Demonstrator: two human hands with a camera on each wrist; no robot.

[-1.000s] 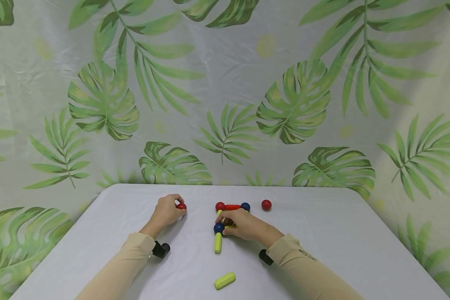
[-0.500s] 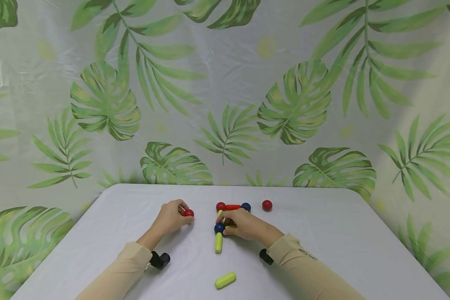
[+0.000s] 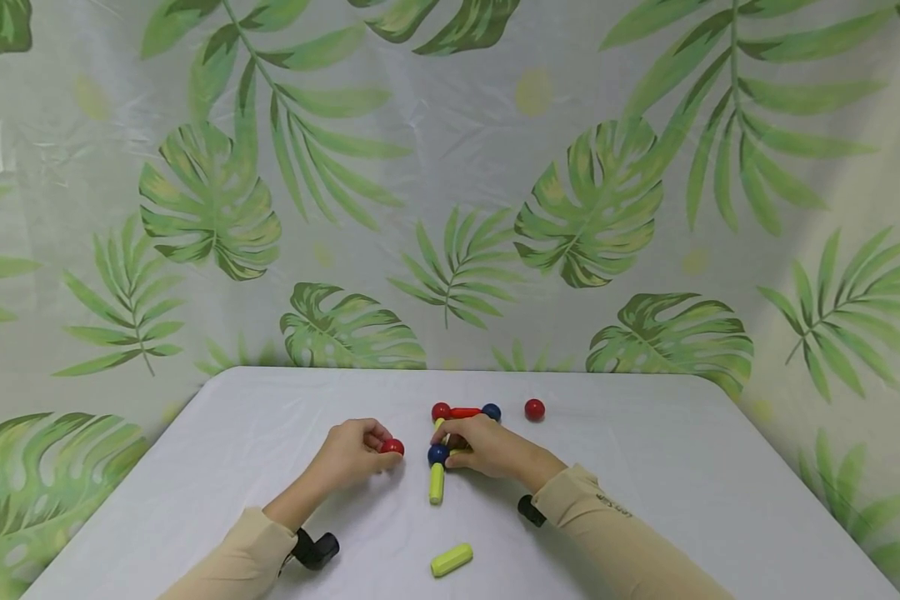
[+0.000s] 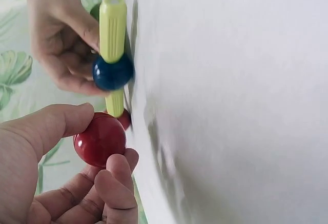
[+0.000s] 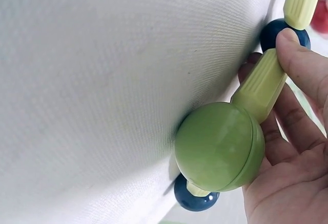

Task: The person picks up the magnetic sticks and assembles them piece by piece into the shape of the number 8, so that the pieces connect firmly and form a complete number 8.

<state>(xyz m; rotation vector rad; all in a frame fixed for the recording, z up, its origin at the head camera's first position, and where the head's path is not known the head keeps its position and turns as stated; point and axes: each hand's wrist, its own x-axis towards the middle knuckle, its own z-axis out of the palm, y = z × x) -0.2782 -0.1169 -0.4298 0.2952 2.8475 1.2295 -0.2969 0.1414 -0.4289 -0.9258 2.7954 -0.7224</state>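
My left hand pinches a red ball between thumb and fingers, left of a ball-and-stick build of magnetic rods. With my right hand I grip the build at a near blue ball, the thumb right by a pale yellow-green rod. Another such rod sticks out from that blue ball toward me. Behind lie a red ball, a red rod and a second blue ball. A green ball, hidden by the right hand in the head view, shows in the right wrist view.
A loose red ball lies on the white table, right of the build. Nearer to me rests a loose yellow-green rod. A leaf-patterned cloth hangs behind the table.
My left hand has carried the red ball to the right and nearer to me, closer to the build. The right hand keeps its place on the blue ball.
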